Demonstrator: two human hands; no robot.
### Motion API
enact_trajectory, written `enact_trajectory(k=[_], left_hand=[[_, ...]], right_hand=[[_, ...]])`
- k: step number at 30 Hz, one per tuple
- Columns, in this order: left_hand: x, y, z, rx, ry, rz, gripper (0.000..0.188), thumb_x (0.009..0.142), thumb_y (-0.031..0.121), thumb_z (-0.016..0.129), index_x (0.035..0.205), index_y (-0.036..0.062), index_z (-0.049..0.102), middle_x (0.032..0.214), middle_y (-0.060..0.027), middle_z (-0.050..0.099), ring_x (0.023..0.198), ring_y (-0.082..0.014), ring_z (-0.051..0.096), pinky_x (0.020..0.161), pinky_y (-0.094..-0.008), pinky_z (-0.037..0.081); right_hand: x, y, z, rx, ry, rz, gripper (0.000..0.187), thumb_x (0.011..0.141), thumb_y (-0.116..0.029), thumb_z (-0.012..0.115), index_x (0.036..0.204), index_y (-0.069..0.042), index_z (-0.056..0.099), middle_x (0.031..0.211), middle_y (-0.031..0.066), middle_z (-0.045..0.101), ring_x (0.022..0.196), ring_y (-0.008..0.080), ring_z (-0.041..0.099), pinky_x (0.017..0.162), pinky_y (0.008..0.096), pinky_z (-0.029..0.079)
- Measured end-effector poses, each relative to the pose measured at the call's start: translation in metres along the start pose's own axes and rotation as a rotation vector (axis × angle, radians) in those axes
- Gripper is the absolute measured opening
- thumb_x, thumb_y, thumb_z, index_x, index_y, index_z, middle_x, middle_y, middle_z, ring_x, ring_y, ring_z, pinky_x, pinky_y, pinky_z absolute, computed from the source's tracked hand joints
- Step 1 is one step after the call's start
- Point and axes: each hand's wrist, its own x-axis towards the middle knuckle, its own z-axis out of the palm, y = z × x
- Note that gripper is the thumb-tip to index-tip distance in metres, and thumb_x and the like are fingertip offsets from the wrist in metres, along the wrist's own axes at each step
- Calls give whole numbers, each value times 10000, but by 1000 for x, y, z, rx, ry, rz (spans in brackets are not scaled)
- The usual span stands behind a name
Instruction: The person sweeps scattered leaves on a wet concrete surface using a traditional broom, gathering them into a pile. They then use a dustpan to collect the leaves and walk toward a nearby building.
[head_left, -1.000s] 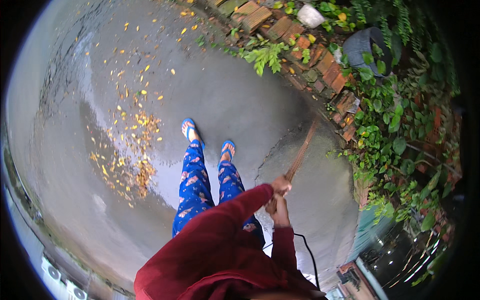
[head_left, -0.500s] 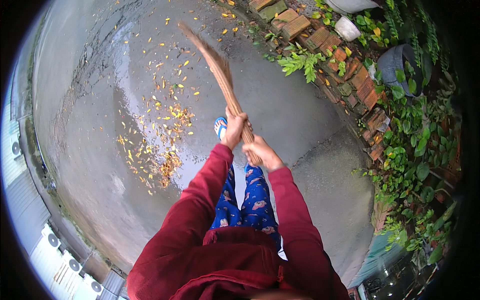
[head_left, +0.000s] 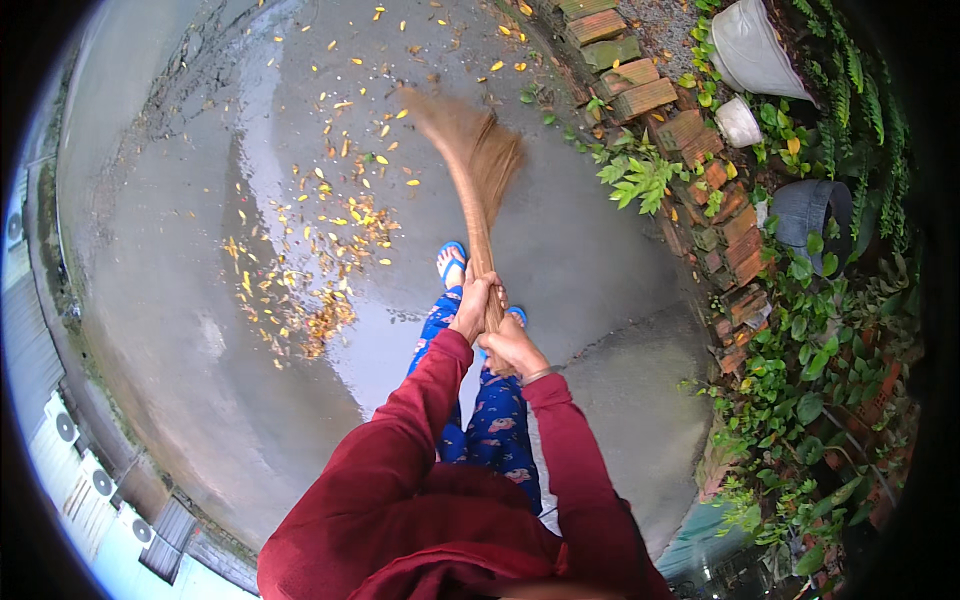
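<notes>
A straw broom (head_left: 474, 200) slants out in front of me, its handle held in both hands and its bristles fanned out to the right, blurred by motion. My left hand (head_left: 474, 308) wraps the handle farther from me. Closer to my body, my right hand (head_left: 514, 347) grips near the handle's end. Left of the bristles, yellow and brown fallen leaves (head_left: 320, 285) lie scattered over wet grey concrete, thickest in a brownish pile (head_left: 328, 322). Whether the bristle tips touch the ground I cannot tell.
My feet in blue flip-flops (head_left: 453, 262) stand just below the broom. Along the right runs a low edge of stacked bricks (head_left: 640, 98) with leafy plants (head_left: 800, 370), a white pot (head_left: 738, 122) and a dark pot (head_left: 812, 220). Puddled water (head_left: 385, 345) covers part of the ground.
The broom's bristles have swung to the right and spread wider. Both hands have come lower in the view and still hold the handle. The view itself has shifted, and my feet show more.
</notes>
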Motion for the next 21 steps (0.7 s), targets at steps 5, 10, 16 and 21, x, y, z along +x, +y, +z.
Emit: enact_trajectory(k=[5, 10, 16, 21], left_hand=[[-45, 19, 38, 56, -55, 317, 881, 753, -28, 469, 1408, 287, -30, 671, -79, 469, 468, -164, 471, 398, -328, 449], [7, 37, 90, 64, -266, 100, 843, 754, -14, 479, 1408, 262, 25, 668, -65, 461, 444, -159, 461, 375, -314, 423], [52, 77, 120, 213, -155, 78, 877, 746, 26, 518, 1426, 246, 9, 720, -98, 532, 461, -198, 516, 421, -342, 467], [-8, 29, 157, 437, 32, 99, 939, 739, 64, 572, 1441, 235, -28, 851, -147, 601, 510, -208, 568, 496, -331, 506]], right_hand=[[-53, -32, -10, 63, -9, -57, 336, 681, -28, 557, 1003, 31, 483, 616, 75, 537, 431, 176, 540, 374, 308, 450], [-24, -96, -24, -13, 241, 93, 301, 690, -16, 564, 982, 25, 501, 628, 56, 533, 463, 175, 553, 383, 302, 453], [-5, -139, -53, 207, 62, 40, 137, 742, -92, 563, 856, -57, 497, 591, 30, 494, 441, 152, 506, 386, 286, 434], [-64, -114, -91, 269, 38, 66, 347, 739, -60, 523, 1060, -92, 395, 589, 25, 470, 417, 143, 488, 357, 299, 410]])
